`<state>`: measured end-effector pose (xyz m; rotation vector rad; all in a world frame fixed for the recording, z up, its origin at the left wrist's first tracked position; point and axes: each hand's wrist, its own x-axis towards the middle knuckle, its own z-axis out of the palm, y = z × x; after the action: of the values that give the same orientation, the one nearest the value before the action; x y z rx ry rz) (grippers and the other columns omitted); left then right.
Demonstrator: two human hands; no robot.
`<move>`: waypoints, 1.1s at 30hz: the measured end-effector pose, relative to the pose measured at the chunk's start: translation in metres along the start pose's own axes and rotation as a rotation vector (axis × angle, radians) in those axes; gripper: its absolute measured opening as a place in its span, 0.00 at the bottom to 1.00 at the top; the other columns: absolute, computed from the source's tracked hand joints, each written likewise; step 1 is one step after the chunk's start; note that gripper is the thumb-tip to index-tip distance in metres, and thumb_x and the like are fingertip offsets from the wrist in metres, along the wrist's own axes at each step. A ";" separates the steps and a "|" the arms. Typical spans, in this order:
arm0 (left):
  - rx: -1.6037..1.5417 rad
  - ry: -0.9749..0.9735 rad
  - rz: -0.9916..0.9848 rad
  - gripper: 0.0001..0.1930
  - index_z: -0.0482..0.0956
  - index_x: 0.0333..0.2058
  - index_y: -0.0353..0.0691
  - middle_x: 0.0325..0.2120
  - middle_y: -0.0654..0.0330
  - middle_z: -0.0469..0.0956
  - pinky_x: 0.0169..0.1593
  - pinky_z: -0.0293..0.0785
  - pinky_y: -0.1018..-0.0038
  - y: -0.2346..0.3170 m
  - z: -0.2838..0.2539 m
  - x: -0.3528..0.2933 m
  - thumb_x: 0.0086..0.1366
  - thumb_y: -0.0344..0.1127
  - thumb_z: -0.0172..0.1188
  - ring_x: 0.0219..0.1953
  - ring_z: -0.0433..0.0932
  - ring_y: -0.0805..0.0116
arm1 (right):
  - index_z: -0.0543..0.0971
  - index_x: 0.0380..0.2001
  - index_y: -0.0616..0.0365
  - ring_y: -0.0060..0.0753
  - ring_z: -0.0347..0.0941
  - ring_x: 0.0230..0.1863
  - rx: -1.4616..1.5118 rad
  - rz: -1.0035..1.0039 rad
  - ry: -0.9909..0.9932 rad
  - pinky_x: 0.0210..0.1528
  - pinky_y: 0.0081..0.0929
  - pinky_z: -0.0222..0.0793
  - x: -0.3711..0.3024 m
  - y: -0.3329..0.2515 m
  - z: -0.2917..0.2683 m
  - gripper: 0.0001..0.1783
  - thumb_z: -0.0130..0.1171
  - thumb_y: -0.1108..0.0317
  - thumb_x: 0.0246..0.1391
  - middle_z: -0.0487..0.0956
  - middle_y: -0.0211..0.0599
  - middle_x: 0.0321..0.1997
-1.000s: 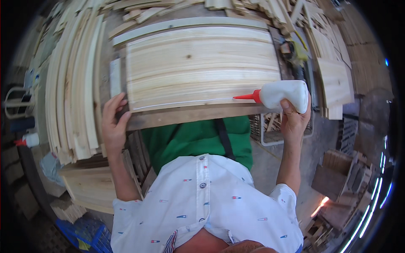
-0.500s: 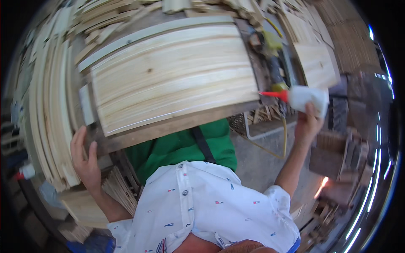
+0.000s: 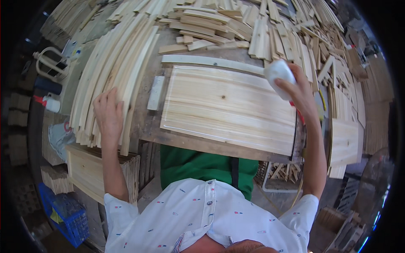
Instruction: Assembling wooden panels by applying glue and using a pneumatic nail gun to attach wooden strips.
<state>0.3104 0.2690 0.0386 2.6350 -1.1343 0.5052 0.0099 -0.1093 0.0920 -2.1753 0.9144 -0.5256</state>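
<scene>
In my right hand [image 3: 301,90] is a white squeeze glue bottle [image 3: 280,78], its red nozzle tipped down by the right edge of a pale wooden panel [image 3: 228,111]. My fingers are wrapped around its body. A thin shiny line of glue runs along the panel's left and upper edges. My left hand [image 3: 109,116] rests over a row of long wooden strips [image 3: 112,71] left of the panel, thumb apart from the bent fingers. Its fingertips are partly hidden, and no strip is lifted.
A wooden fence strip [image 3: 215,63] lies behind the panel, with a short white block [image 3: 156,92] at its left. Piled offcuts [image 3: 206,25] cover the far side. Stacked panels [image 3: 86,168] and a blue crate [image 3: 63,215] stand at lower left. Another red-tipped bottle [image 3: 51,104] sits far left.
The bottle has gone from lying level at the panel's near right corner to tipped downward farther back. My left hand has moved from the bench edge onto the strips. The view has shifted.
</scene>
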 end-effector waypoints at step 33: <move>-0.072 0.207 0.083 0.09 0.77 0.39 0.36 0.37 0.50 0.77 0.49 0.68 0.60 -0.004 0.019 0.088 0.59 0.27 0.54 0.43 0.73 0.50 | 0.78 0.40 0.62 0.47 0.76 0.40 -0.179 -0.616 -0.277 0.43 0.36 0.73 -0.015 -0.038 0.065 0.13 0.63 0.67 0.53 0.80 0.44 0.39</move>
<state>0.3739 0.2078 0.0558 2.4166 -1.1766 0.7200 0.0554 -0.0496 0.0756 -2.6085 0.1311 -0.4170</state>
